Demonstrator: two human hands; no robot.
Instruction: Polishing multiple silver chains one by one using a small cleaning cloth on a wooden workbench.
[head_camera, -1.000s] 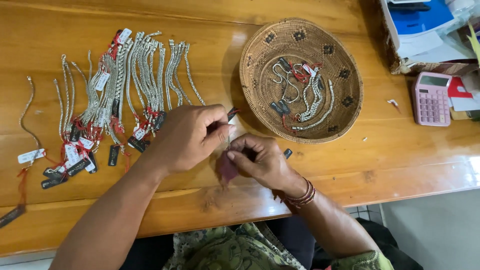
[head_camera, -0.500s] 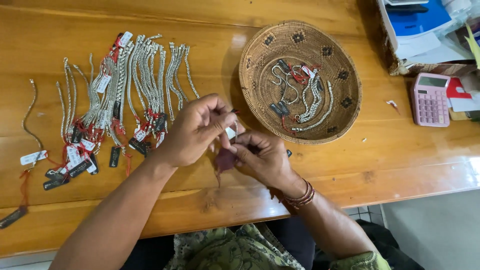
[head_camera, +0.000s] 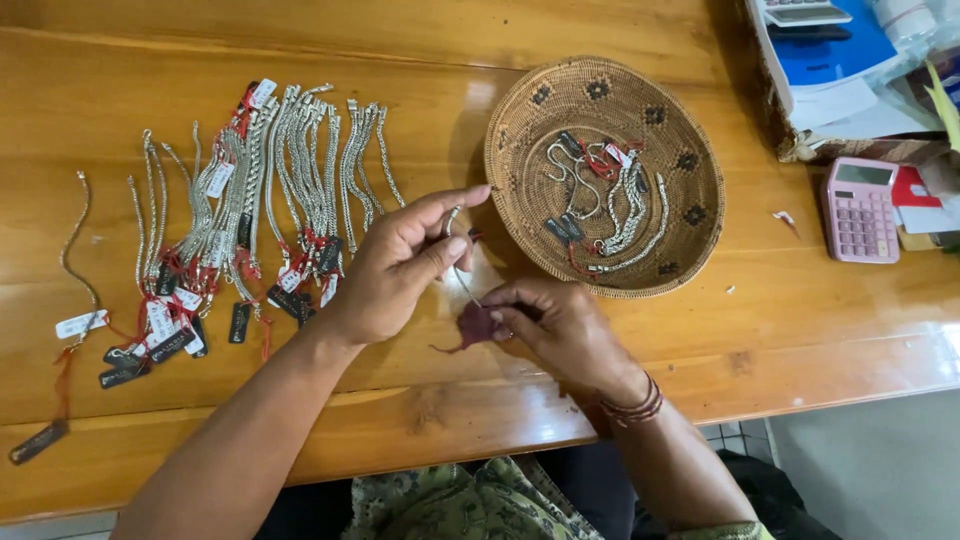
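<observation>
My left hand (head_camera: 400, 262) pinches the upper end of a thin silver chain (head_camera: 460, 275) between thumb and forefinger, just left of the woven basket (head_camera: 520, 215). The chain runs down to my right hand (head_camera: 560, 325), which squeezes it inside a small dark red cloth (head_camera: 476, 325). Both hands hover over the wooden table (head_camera: 420, 420) near its front edge. The basket holds a few silver bracelets (head_camera: 625, 205) with red strings and small tags.
Several tagged silver bracelets (head_camera: 255, 200) lie in rows on the left of the table, and one single chain (head_camera: 72, 250) lies further left. A pink calculator (head_camera: 860, 208) sits at the right. A box with blue and white papers (head_camera: 830, 70) stands at the back right.
My left hand has lifted and moved up and away from my right hand, and the chain now stretches between them. My right hand stays low with the cloth.
</observation>
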